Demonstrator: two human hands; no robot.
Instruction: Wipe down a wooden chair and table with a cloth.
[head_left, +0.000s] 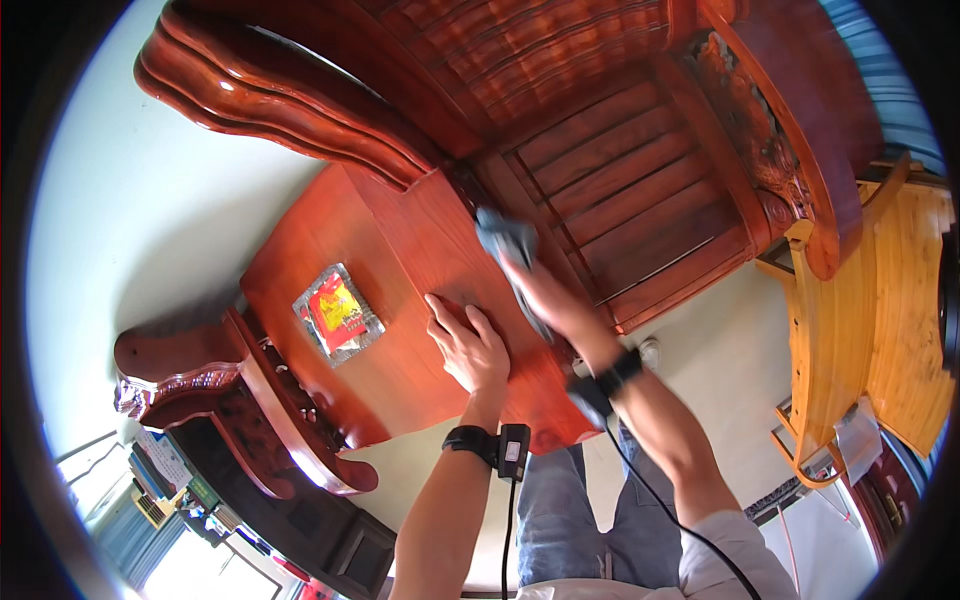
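My left hand (474, 346) rests on the reddish-brown polished wooden tabletop (390, 405), fingers spread and holding nothing. My right hand (544, 296) grips a grey-blue cloth (508, 234) at the tabletop's right edge, beside the slatted wooden seat (637, 172). Hand and cloth are blurred, and it cannot be told how firmly the cloth touches the wood. To the left of my left hand lies a clear-wrapped red and yellow packet (337, 313), which bears printing. Black straps with small boxes and cables sit on both my wrists.
A carved wooden armrest (780, 142) bounds the seat on the right. Another carved wooden chair (300, 420) stands at the left. A light-brown wooden chair (840, 322) is at the far right. Dark cables (675, 517) trail from my wrists towards my body.
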